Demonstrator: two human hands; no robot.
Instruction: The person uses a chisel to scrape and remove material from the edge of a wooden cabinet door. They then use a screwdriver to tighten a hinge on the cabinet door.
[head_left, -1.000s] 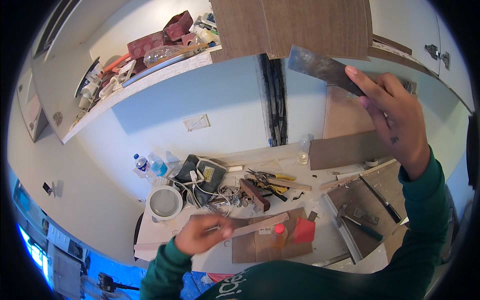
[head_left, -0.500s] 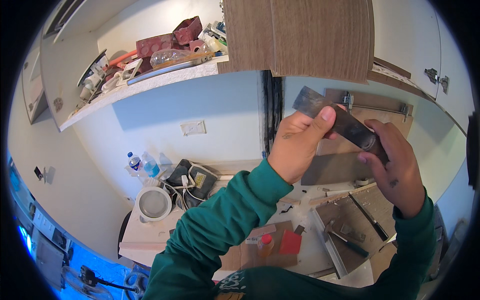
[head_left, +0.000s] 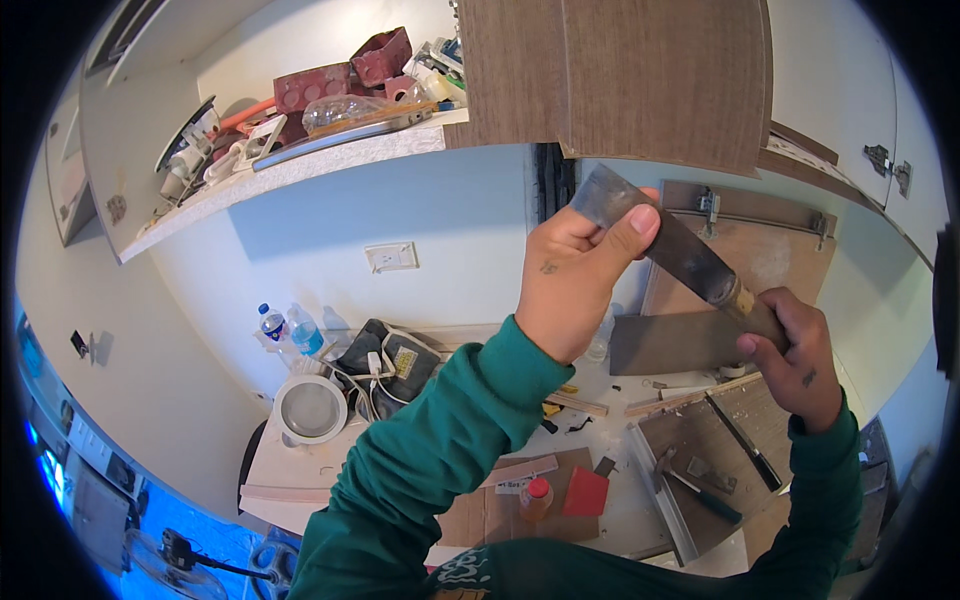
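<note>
Holding a putty knife [head_left: 672,250] up before the wooden cabinet [head_left: 640,80], you grip its handle in your closed right hand [head_left: 790,350] while your left hand [head_left: 575,275] pinches the blade tip, its long axis slanting upper-left to lower-right, high above the cluttered desk [head_left: 620,520] in a white-walled room.

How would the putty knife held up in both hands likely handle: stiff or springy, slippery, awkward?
The putty knife has a thin, wide metal blade, pinched by the left hand, so it probably flexes a little under thumb pressure. The right hand wraps its narrow wooden handle, likely a secure, non-slip hold. It looks light for its length, since each hand holds only one end.
</note>
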